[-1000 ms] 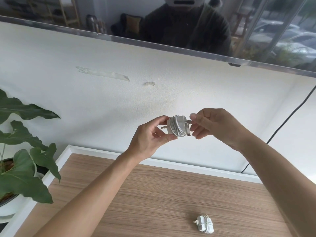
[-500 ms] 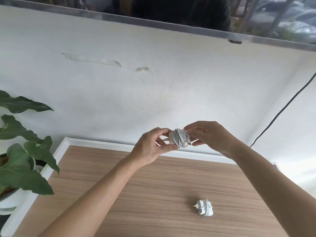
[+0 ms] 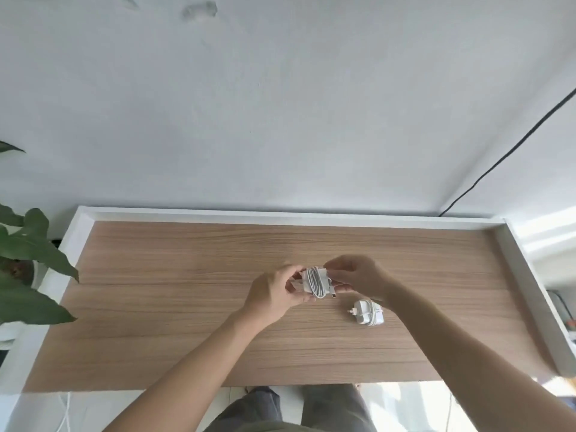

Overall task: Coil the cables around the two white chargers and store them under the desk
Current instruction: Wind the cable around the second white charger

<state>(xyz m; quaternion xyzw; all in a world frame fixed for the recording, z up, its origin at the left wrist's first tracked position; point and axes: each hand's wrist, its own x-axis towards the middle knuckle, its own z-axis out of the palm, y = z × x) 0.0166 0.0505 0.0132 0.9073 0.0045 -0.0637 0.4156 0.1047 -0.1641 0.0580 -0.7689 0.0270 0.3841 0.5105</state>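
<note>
A white charger (image 3: 315, 282) with its white cable wound around it is held between both hands above the middle of the wooden desk (image 3: 187, 307). My left hand (image 3: 274, 294) grips its left side. My right hand (image 3: 355, 277) pinches its right side, where the cable end sticks out. A second white charger (image 3: 367, 312), its cable coiled around it and its plug pins facing left, lies on the desk just below my right wrist.
The desk has a raised white rim (image 3: 280, 213) at the back and both sides. A leafy potted plant (image 3: 28, 257) stands off the left edge. A black cable (image 3: 505, 157) runs down the wall at the right. My legs (image 3: 290, 406) show below the front edge.
The view has tilted down, so the whole desk now shows. Both hands have come down with the coiled charger, from in front of the wall to just above the desk.
</note>
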